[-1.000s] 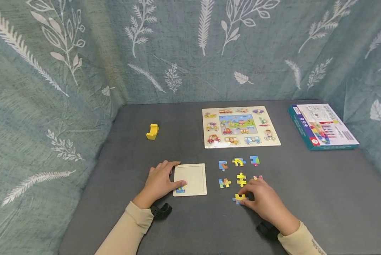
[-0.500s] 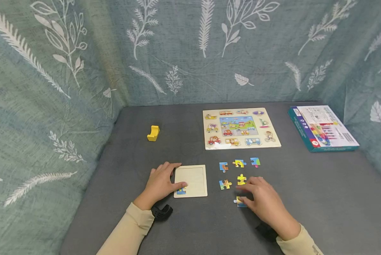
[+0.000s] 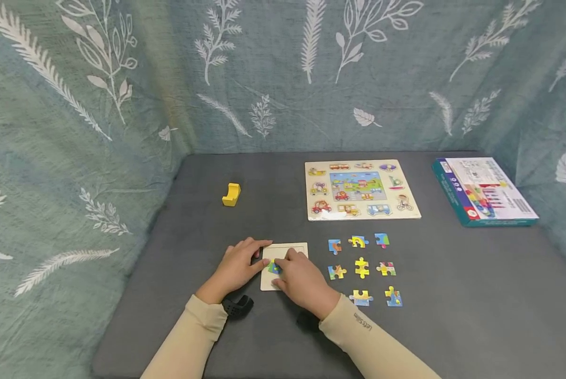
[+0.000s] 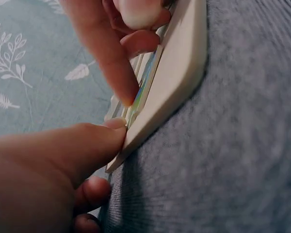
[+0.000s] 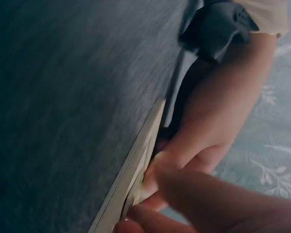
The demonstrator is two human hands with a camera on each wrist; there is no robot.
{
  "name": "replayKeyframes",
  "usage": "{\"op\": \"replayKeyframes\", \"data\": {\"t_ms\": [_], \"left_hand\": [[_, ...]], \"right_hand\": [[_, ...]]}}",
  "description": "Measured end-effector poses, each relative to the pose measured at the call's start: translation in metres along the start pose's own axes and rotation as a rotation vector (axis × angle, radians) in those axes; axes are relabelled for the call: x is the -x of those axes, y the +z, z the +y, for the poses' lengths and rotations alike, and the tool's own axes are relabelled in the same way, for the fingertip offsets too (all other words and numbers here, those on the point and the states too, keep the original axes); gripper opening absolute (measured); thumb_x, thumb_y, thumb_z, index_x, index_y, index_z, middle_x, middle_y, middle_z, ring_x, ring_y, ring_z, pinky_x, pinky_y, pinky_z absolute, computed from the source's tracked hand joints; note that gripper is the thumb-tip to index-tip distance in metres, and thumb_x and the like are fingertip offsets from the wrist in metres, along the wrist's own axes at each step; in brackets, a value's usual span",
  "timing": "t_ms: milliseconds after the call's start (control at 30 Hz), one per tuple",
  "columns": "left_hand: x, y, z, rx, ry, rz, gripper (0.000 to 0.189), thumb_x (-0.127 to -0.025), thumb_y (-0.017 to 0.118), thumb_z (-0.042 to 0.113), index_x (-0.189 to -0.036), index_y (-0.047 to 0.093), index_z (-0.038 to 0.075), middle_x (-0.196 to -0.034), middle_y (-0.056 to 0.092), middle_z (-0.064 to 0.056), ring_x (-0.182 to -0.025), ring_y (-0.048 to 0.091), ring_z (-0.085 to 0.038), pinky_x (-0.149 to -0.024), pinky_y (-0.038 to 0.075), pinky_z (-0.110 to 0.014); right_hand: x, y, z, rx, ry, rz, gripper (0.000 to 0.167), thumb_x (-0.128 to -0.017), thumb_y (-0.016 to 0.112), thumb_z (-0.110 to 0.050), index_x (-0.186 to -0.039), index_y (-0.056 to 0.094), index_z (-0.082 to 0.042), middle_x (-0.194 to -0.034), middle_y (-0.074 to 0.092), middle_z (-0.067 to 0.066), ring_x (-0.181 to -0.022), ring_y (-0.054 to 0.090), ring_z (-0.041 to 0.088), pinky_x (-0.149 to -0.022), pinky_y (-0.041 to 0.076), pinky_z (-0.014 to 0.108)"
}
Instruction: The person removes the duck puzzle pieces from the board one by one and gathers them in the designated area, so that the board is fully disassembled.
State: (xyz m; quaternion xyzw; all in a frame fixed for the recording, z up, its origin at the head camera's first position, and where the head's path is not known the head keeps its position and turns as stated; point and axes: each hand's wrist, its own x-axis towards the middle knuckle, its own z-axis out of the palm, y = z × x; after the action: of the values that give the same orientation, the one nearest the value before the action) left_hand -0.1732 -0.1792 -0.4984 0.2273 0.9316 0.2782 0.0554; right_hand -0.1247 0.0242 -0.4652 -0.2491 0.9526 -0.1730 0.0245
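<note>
A square wooden puzzle tray (image 3: 296, 249) lies in front of me in the head view. My left hand (image 3: 237, 267) holds it by the left side, its thumb over the rim near a puzzle piece. That jigsaw piece (image 3: 273, 267), green, blue and yellow, sits at the tray's middle left. My right hand (image 3: 306, 281) reaches over the tray and pinches the piece between index finger and thumb, covering part of it. In the left wrist view, the right index fingertip touches the piece (image 4: 144, 85) above the tray (image 4: 182, 63). The right wrist view shows the tray (image 5: 111, 206) edge-on.
Several loose jigsaw pieces (image 3: 361, 268) lie in rows right of the tray. Behind them is a wooden vehicle picture board (image 3: 316, 214). A teal-sided box (image 3: 500, 192) stands at the back right, and a yellow curved block (image 3: 231, 195) at the back left.
My right hand has left the loose pieces and moved left onto the tray. The piece there has shifted from the lower left corner up to the middle left. My left hand stays.
</note>
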Motion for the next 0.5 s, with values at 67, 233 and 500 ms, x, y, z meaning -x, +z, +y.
{"op": "replayKeyframes", "data": {"t_ms": [67, 233, 500], "left_hand": [[0.000, 0.002, 0.002, -0.002, 0.003, 0.001, 0.047, -0.101, 0.073, 0.026, -0.145, 0.063, 0.013, -0.090, 0.046, 0.005, -0.078, 0.040, -0.014, -0.077, 0.027, -0.042], [-0.001, 0.000, 0.005, -0.015, -0.002, 0.011, 0.047, -0.100, 0.075, 0.026, -0.143, 0.064, 0.012, -0.089, 0.046, 0.005, -0.078, 0.040, -0.014, -0.077, 0.027, -0.041], [0.000, 0.000, 0.004, -0.016, 0.009, 0.035, 0.045, -0.098, 0.077, 0.019, -0.141, 0.066, 0.010, -0.089, 0.047, 0.004, -0.078, 0.041, -0.015, -0.076, 0.027, -0.041]], "right_hand": [[0.000, 0.005, 0.000, 0.006, 0.019, 0.019, 0.043, -0.093, 0.083, -0.029, -0.125, 0.075, -0.001, -0.101, 0.059, 0.008, -0.084, 0.055, 0.020, -0.078, 0.052, 0.031], [-0.001, 0.010, 0.002, -0.068, 0.036, 0.100, 0.026, -0.089, 0.087, -0.025, -0.103, 0.076, -0.007, -0.097, 0.058, 0.006, -0.086, 0.057, 0.021, -0.079, 0.054, 0.033], [-0.010, 0.015, -0.003, -0.234, 0.044, 0.109, 0.028, -0.085, 0.090, -0.013, -0.107, 0.073, -0.009, -0.096, 0.063, 0.003, -0.086, 0.063, 0.018, -0.077, 0.054, 0.030]]}}
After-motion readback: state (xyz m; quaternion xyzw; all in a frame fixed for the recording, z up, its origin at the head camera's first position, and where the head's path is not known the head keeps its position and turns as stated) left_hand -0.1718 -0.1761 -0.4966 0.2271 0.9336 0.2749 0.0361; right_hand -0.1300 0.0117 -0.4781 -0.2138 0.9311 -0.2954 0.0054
